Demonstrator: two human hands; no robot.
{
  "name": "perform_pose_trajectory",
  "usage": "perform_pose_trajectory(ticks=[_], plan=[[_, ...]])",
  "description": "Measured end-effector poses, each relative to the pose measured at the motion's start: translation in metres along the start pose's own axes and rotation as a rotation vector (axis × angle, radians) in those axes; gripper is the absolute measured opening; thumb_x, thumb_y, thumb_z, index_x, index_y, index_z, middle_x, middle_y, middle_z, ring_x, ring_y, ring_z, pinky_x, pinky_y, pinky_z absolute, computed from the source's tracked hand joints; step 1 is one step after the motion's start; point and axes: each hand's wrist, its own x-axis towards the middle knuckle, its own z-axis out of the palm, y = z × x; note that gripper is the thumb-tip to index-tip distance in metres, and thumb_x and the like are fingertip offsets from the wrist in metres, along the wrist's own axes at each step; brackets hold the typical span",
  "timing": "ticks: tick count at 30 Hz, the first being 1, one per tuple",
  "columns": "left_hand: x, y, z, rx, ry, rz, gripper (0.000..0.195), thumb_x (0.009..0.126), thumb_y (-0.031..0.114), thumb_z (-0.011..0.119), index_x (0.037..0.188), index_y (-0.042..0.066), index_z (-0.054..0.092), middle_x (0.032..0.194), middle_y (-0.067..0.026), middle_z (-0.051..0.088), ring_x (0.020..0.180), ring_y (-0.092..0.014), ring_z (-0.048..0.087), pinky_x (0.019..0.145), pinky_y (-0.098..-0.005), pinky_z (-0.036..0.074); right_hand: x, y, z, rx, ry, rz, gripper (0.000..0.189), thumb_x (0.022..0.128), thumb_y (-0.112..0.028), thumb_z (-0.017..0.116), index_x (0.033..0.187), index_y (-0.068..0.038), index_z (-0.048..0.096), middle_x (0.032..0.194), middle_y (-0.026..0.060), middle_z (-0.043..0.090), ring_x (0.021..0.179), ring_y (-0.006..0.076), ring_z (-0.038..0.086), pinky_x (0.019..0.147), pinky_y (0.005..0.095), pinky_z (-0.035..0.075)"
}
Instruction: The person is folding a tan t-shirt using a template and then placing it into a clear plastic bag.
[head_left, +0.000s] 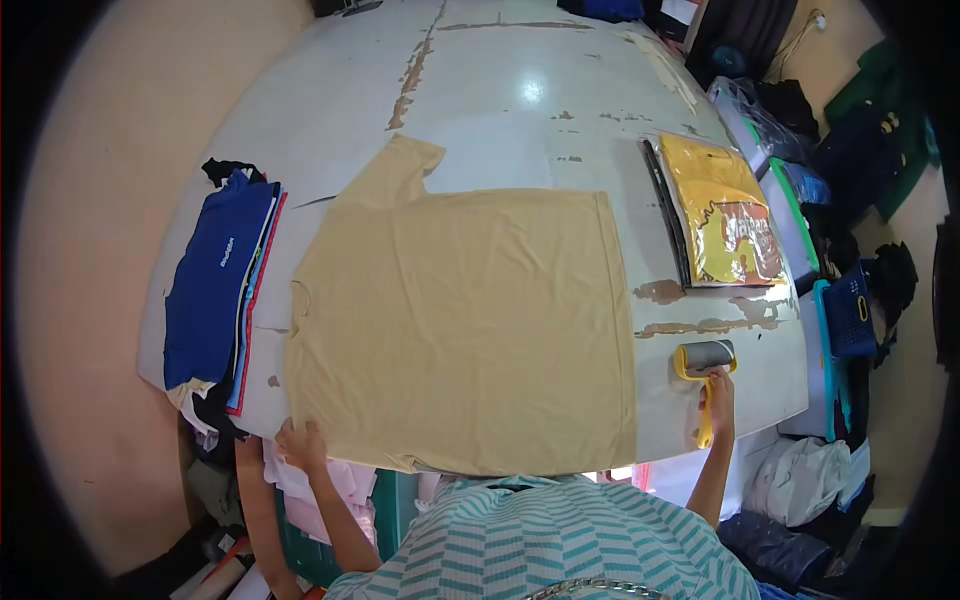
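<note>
A beige T-shirt (465, 322) lies spread on the worn white table (495, 82), its neckline to the left and its hem to the right. One sleeve points to the far side; the near sleeve is not visible. At the near left corner of the shirt, my left hand (302, 444) grips the cloth by the table's edge. My right hand (720, 401) holds a lint roller (705, 364) by its yellow handle. The roller's grey cylinder is just above or on the tabletop, right of the hem and apart from the shirt; which one I cannot tell.
Folded garments (221, 281), dark blue on top, are stacked at the left edge. Clear-bagged yellow clothing (724, 214) lies at the right. Beyond the right side are storage boxes (791, 217) and a blue basket (849, 311). A wall (97, 285) borders the left.
</note>
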Motion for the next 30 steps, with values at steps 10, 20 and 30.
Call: perform_pose_trajectory(ticks=[10,20,30], plan=[[0.035,-0.041,-0.001,-0.688,-0.635,-0.014,0.039,0.076,0.028,0.064,0.099,-0.002,0.052,0.08,-0.0044,0.059,0.068,-0.013,0.055,0.063,-0.0274,0.044,-0.024,-0.015,0.043,-0.828,0.795,-0.521,0.039,0.072,-0.014,0.061,0.109,-0.008,0.049,0.096,0.0128,0.047,0.097,0.0306,0.04,0.085,0.041,0.031],[0.043,-0.003,-0.044,-1.314,-0.896,-0.135,0.034,0.08,0.021,0.059,0.107,0.001,0.053,0.099,-0.005,0.057,0.091,-0.015,0.053,0.08,-0.0267,0.041,-0.08,0.01,0.104,-0.691,-0.292,0.061,0.04,0.072,-0.026,0.067,0.096,0.002,0.051,0.08,0.012,0.062,0.071,0.0205,0.06,0.062,0.0326,0.048],[0.141,0.048,-0.179,-2.131,-0.541,0.355,0.03,0.088,0.024,0.048,0.111,0.004,0.048,0.11,-0.009,0.053,0.104,-0.017,0.048,0.093,-0.0323,0.034,-0.081,-0.184,0.061,0.448,-0.082,-0.502,0.041,0.084,-0.027,0.053,0.115,0.001,0.048,0.11,0.0068,0.051,0.103,0.0162,0.048,0.091,0.0289,0.034]])
